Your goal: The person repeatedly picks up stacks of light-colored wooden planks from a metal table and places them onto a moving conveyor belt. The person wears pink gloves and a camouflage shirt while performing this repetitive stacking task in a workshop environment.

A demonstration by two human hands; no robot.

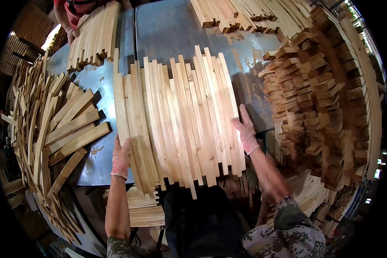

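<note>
A wide row of pale wooden strips [180,120] lies side by side in front of me, their ends uneven, the near ends reaching past the table's front edge. My left hand [121,157], in a pinkish knit glove, grips the row's left edge with the thumb up against the outer strip; its other fingers are partly hidden. On the opposite edge my right hand [246,134], gloved alike, presses in with its fingers stretched along the side and its thumb at the top of the outermost strip. The row is held between both hands.
A metal-topped table [159,30] carries more strips [241,15] at the back. Loose slats [69,124] are heaped at left; stacked wood blocks [305,90] rise at right. At the far left, another person's hand [72,34] touches a bundle of strips [94,36].
</note>
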